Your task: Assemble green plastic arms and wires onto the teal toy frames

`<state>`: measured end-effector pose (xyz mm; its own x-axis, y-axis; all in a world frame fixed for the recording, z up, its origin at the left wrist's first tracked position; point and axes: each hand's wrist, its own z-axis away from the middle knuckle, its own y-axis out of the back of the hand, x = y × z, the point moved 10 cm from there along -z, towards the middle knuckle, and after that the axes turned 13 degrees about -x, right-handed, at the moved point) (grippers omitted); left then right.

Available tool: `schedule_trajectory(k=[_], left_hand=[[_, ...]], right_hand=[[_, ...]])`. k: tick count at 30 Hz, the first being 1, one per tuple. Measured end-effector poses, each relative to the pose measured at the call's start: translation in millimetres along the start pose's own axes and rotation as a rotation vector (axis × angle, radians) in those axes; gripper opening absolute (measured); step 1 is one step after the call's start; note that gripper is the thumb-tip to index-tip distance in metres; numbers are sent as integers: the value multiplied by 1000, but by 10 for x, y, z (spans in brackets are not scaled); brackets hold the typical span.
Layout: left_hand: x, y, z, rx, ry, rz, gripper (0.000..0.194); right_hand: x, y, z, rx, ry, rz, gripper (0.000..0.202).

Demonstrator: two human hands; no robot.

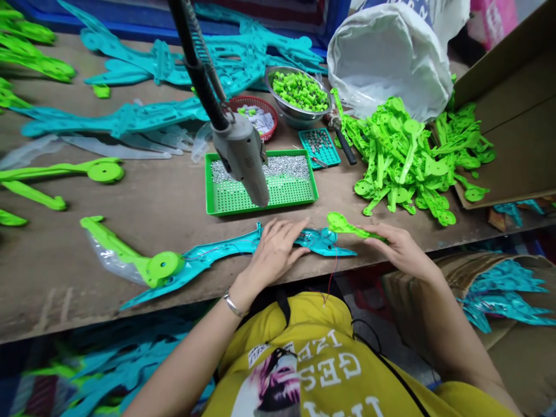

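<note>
A long turquoise plastic part (219, 248) lies along the front of the bench, thin wires running over it. My left hand (278, 246) rests flat on its middle, fingers stretched out. At its left end a green plastic arm with a round disc (164, 266) is seated, with clear plastic beside it. My right hand (397, 246) pinches the thin end of another green plastic arm (341, 222). The round end of that piece is just above the turquoise part's right end. A red wire (333, 272) hangs over the bench edge.
An electric screwdriver (243, 156) hangs over a green tray (260, 209) of small metal screws. Behind are a metal bowl (297, 116) of green pieces and a red basket (273, 130). Green arms (399, 156) spill from a white sack (386, 58). Turquoise parts (117, 119) lie left.
</note>
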<state>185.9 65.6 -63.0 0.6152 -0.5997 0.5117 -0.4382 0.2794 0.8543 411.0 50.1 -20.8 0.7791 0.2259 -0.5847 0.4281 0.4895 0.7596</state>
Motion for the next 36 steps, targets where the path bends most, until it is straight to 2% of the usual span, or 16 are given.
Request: schedule_trajectory(k=[4, 8, 11, 13, 17, 20, 22, 24, 28, 32, 36], left_hand=[[-40, 37, 39, -42, -45, -17, 38], [-115, 121, 88, -69, -49, 17, 33], [-27, 201, 67, -82, -64, 27, 38], [103, 216, -3, -99, -81, 4, 40], [330, 62, -250, -177, -118, -101, 26], [335, -64, -397, -216, -101, -151, 14], [314, -53, -408, -198, -87, -161, 15], [333, 34, -329, -150, -104, -155, 16], [405, 185, -16, -90, -173, -108, 14], [313, 99, 199, -104, -131, -93, 15], [199, 7, 244, -54, -90, -72, 16]], right_hand=[[186, 14, -87, -31, 26, 172, 36], [219, -109, -171, -112, 90, 175, 35], [227, -162, -247, -115, 148, 129, 30], [237, -124, -287, -65, 181, 93, 26], [227, -5, -311, 38, 241, 3, 21], [199, -16, -304, 34, 265, -13, 21], [179, -43, -292, 33, 279, -7, 22], [154, -83, -285, 29, 297, 12, 23], [98, -165, -320, 15, 311, 88, 26], [27, -228, -405, -18, 334, 160, 29], [13, -240, -475, -28, 315, 246, 32]])
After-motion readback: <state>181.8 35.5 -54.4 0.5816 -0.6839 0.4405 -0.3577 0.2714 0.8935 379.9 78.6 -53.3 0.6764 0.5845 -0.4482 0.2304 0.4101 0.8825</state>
